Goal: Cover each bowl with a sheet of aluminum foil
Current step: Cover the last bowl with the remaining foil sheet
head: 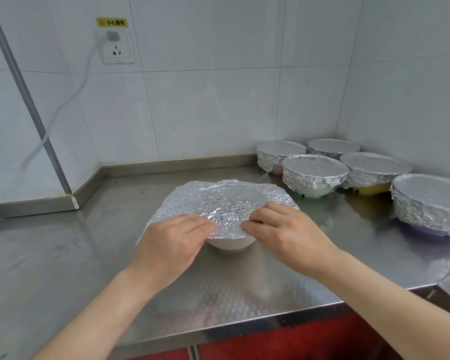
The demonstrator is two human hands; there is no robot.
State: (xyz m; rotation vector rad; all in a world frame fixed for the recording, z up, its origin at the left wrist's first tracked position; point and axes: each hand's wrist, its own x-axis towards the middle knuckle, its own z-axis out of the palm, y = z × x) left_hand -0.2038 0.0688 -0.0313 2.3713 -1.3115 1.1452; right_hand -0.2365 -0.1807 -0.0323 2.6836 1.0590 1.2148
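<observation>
We're pressing left hand (pixel 172 245) and right hand (pixel 283 229) fingers-down on the foil (pixel 218 201) over the bowl (pixel 230 243) (thumbs hidden, can't tell if pinching), best crimping evenly round the rim.

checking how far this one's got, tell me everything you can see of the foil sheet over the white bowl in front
The foil sheet is silvery, heavily crinkled, roughly square with uneven edges. It lies over the white bowl, hiding its rim; its far and side edges stick out loose, not folded down. The left hand and right hand grip its near edge with curled fingers.
</observation>
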